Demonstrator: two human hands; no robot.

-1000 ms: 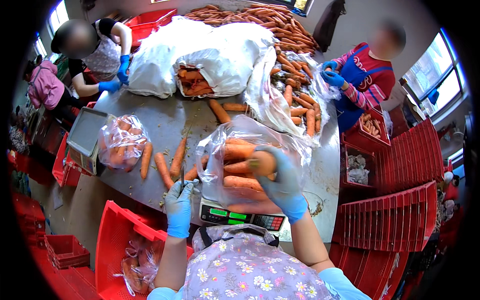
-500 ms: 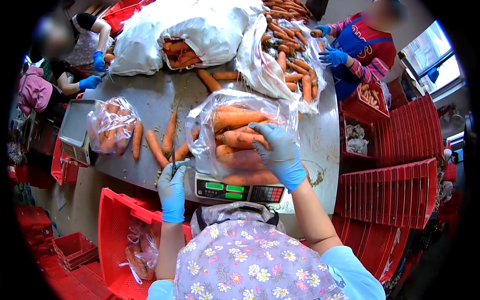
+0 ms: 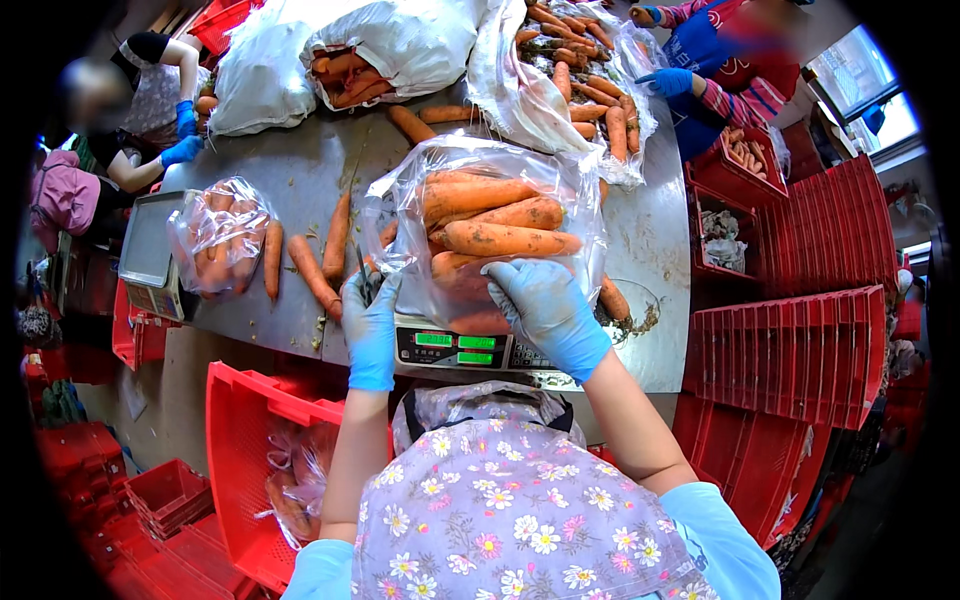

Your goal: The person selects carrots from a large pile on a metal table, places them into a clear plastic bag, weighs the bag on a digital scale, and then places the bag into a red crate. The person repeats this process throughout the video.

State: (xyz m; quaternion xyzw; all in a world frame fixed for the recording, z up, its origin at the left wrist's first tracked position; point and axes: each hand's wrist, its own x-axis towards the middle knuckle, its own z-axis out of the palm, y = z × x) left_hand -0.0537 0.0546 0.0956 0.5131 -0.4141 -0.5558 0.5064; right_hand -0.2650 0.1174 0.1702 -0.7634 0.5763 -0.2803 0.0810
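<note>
A clear plastic bag full of carrots lies on a digital scale with a lit green display, its mouth towards me. My right hand, in a blue glove, has fingers and thumb closed on the bag's near edge, below the carrots. My left hand, also gloved, is closed at the bag's left edge. A thin dark blade-like tool sticks up from its fingers; whether they also grip the plastic is hard to see. Loose carrots lie left of the bag.
Another bagged bunch of carrots sits beside a second scale at left. White sacks and heaped carrots lie at the back. A red crate holds bagged carrots near my left arm. Stacked red crates stand right. Co-workers occupy both far sides.
My right hand has come off the carrots and down to the bag's near edge. My left hand has moved slightly right and up, to the bag's left side. The carrots are settled farther in.
</note>
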